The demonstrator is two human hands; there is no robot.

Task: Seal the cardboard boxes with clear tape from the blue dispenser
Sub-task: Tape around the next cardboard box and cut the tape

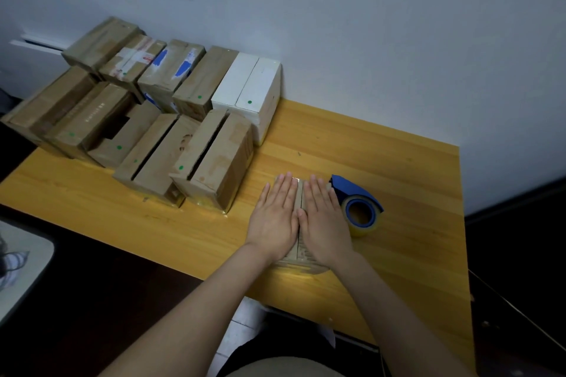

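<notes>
- Head view, centre of the frame: the left hand (275, 217) and the right hand (324, 220) lie flat, side by side, on top of a small cardboard box (300, 193). The fingers are straight and close together. They grip nothing and only press down.
- The box stands on the wooden table (398, 162), a little right of centre and near its lower edge. Only a narrow strip with the seam shows between the two hands.
- The blue dispenser (358, 205) lies on the table just beside the right hand, toward the right. Its roll of clear tape faces the camera.
- I judge the step to be holding the two top flaps closed along the seam, either before taping or while smoothing tape.
- The next move probably needs one hand to keep the flaps down while the other takes the dispenser.
- At the upper left of the frame, a group of other boxes (153, 107) waits by the wall. Several have open slits on top, and one white box (251, 89) stands at their right end.
- The hands hide most of the box top. A small shine at its far end may be tape, but I cannot tell.
- The left and bottom edges of the frame are dark and blurred.
</notes>
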